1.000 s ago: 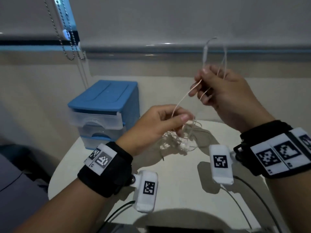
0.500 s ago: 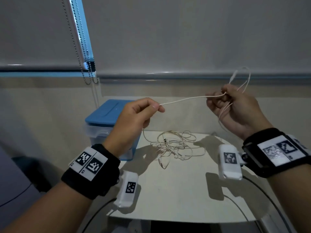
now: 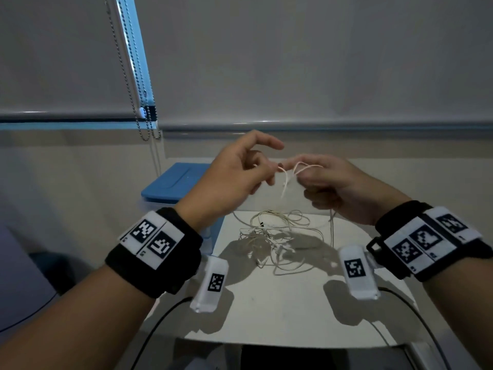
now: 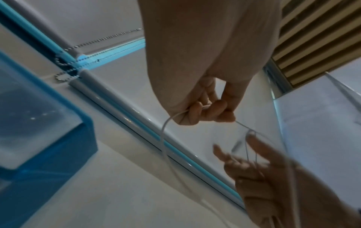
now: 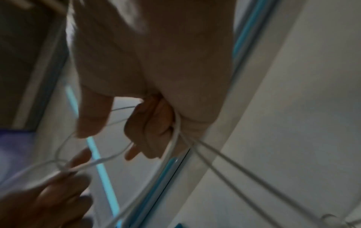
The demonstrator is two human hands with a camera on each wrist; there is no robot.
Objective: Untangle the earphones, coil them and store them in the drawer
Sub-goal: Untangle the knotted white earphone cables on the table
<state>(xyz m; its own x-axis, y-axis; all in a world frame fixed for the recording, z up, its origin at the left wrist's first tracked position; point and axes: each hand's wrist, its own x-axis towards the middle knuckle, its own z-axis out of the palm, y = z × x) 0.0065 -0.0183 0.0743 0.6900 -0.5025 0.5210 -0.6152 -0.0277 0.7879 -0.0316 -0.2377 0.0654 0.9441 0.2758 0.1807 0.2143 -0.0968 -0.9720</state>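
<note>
White earphones lie in a tangled heap [image 3: 274,236] on the white table [image 3: 280,308]. Both hands are raised above the heap, close together. My left hand [image 3: 256,166] pinches the earphone cable [image 4: 166,131] in its curled lower fingers, with the forefinger sticking out. My right hand [image 3: 317,177] grips a few loops of the same cable [image 5: 175,134] in its curled fingers, and a small loop [image 3: 301,166] stands out toward the left hand. Strands hang from both hands down to the heap. The blue drawer unit [image 3: 176,182] stands at the table's back left, partly hidden behind my left hand.
A bead chain [image 3: 141,102] of the roller blind hangs behind the drawer unit. A window sill rail [image 3: 346,126] runs along the back wall. Dark cables [image 3: 160,324] trail from the wrist cameras over the table's front edge.
The hands have come together from about a forearm's width apart; the stretched cable between them has gone slack into a small loop. The left hand moved right and up.
</note>
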